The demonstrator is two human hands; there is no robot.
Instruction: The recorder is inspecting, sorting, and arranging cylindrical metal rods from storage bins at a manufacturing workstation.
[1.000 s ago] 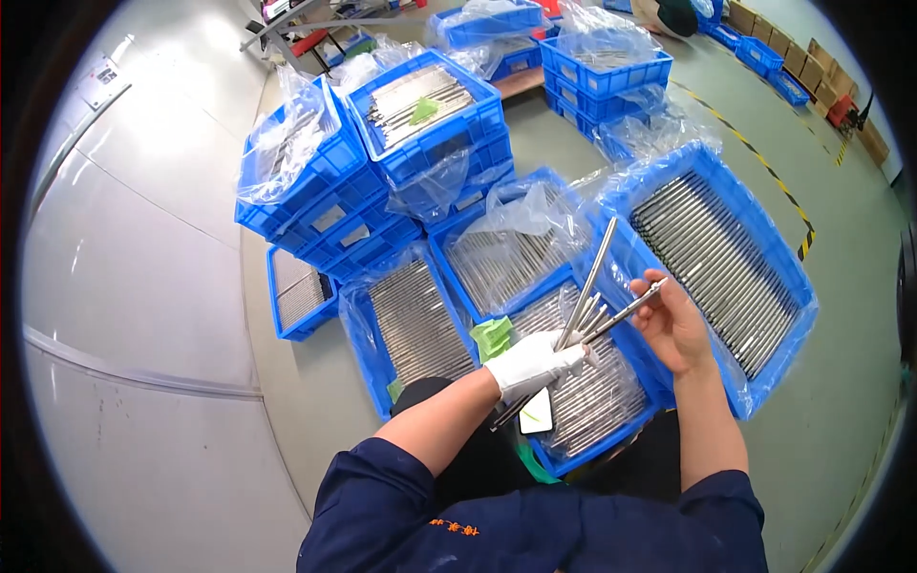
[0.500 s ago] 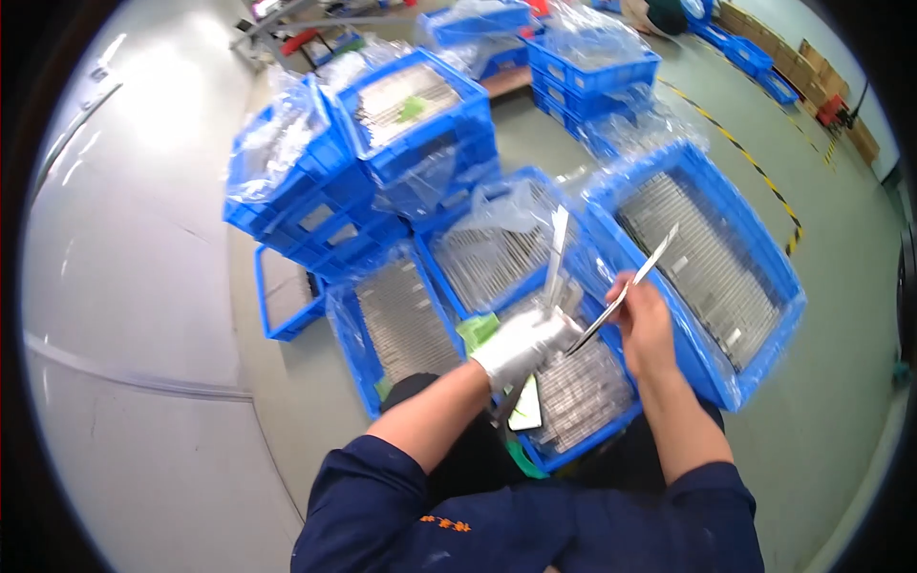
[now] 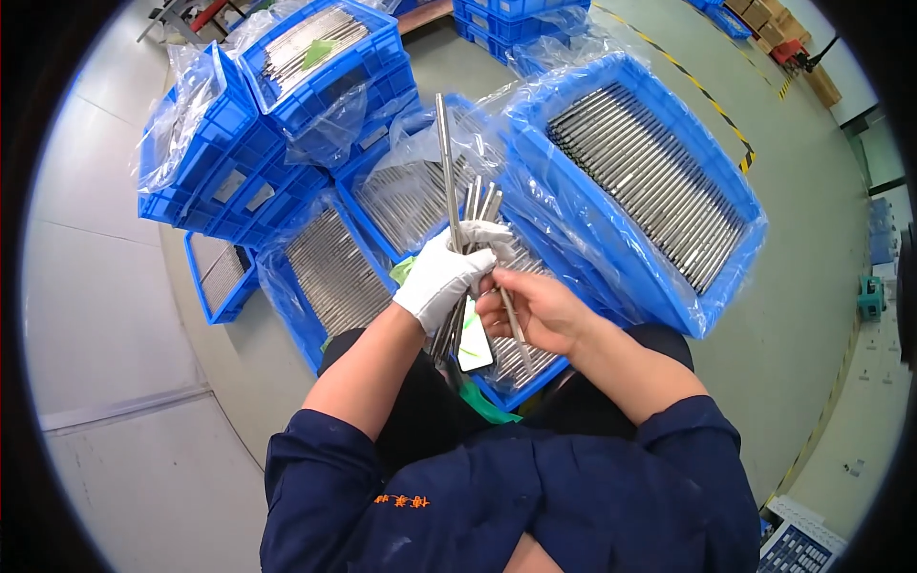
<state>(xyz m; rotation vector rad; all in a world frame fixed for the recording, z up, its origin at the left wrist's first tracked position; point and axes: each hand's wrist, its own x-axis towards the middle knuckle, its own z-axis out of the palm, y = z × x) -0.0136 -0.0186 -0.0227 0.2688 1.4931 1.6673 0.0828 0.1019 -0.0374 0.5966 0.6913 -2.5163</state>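
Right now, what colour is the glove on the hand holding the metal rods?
White, on the left hand gripping the metal rods; head view.

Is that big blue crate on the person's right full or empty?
Full, as far as shows. The big blue crate, lined with clear plastic, holds a close-packed layer of metal rods across its whole floor. How deep the layer goes cannot be told.

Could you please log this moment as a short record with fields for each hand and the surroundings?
Left hand: white-gloved left hand, grip closed round a bundle of metal rods pointing up
Right hand: bare right hand, grip on one thin rod beside the bundle
Below hands: blue crate of rods
Right side: large plastic-lined crate with rows of rods
Left side: stacked blue crates
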